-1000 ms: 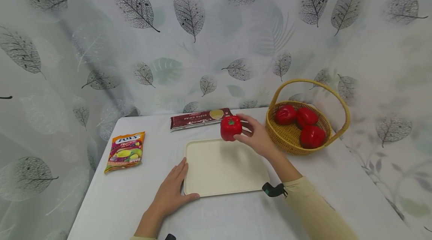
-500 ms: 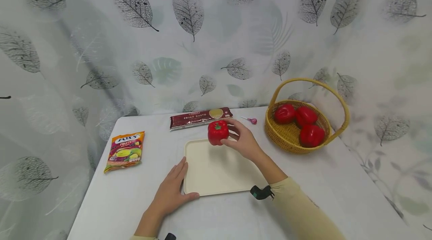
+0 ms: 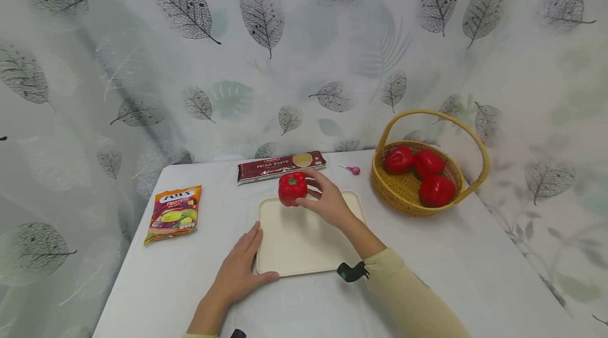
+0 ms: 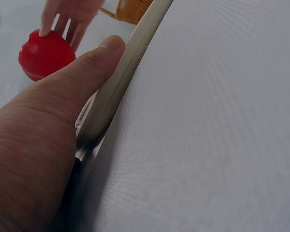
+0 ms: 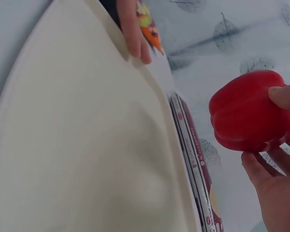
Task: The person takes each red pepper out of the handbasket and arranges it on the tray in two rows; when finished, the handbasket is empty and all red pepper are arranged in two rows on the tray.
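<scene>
A red bell pepper [image 3: 292, 189] with a green stem hangs above the far left part of a cream tray [image 3: 309, 245]. My right hand [image 3: 328, 202] holds it from the right, thumb on the near side and fingers on the far side. In the right wrist view the pepper [image 5: 251, 111] is well clear of the tray [image 5: 87, 121]. My left hand [image 3: 241, 269] rests at the tray's near left corner, fingers straight along the left edge and thumb along the front edge. The left wrist view has its thumb [image 4: 94, 65] lying against the rim.
At the back right stands a wicker basket [image 3: 401, 198] with three red peppers [image 3: 437, 190] inside. A lollipop [image 3: 353, 170] lies left of it. Behind the tray is a long maroon Primo Gusto packet [image 3: 280, 166]. A Fox's candy bag [image 3: 174, 214] lies at the left.
My right hand has carried the pepper leftward over the tray, uncovering the lollipop and the tray's far right corner. The left hand has stayed on the tray's corner.
</scene>
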The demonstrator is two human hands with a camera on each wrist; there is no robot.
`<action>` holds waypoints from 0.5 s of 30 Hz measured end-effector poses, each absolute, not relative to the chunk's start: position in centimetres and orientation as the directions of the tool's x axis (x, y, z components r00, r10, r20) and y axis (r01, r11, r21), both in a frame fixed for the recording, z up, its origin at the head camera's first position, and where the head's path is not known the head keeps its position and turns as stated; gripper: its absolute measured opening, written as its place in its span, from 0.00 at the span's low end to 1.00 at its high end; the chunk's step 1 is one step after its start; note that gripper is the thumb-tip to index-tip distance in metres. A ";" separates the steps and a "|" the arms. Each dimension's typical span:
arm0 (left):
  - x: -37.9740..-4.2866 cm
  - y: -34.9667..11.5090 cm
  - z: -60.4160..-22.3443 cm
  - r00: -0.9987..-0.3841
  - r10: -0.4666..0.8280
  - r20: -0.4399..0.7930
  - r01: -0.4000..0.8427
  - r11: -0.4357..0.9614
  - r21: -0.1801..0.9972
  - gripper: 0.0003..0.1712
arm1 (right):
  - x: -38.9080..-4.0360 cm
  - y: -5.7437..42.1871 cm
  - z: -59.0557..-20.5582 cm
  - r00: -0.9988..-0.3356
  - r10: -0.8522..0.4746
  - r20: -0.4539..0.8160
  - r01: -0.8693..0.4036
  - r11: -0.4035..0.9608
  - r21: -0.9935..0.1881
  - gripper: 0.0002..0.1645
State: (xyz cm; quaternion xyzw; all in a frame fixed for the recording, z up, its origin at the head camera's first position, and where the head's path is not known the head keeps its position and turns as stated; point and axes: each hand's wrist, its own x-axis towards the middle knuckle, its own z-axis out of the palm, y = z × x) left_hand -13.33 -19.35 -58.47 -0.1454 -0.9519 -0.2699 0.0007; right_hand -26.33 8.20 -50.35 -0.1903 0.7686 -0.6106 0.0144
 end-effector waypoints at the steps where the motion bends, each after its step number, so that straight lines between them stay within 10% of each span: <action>1: -13.3 -19.4 -58.4 -0.958 0.274 0.079 0.275 0.812 0.515 0.72 | -26.3 8.0 -50.5 -0.926 -0.312 0.213 -0.279 0.184 -0.943 0.47; 15: -13.4 -19.3 -58.4 -0.962 0.269 0.050 0.256 0.820 0.512 0.72 | -26.2 5.6 -52.3 -0.924 -0.341 0.174 -0.252 0.202 -0.946 0.48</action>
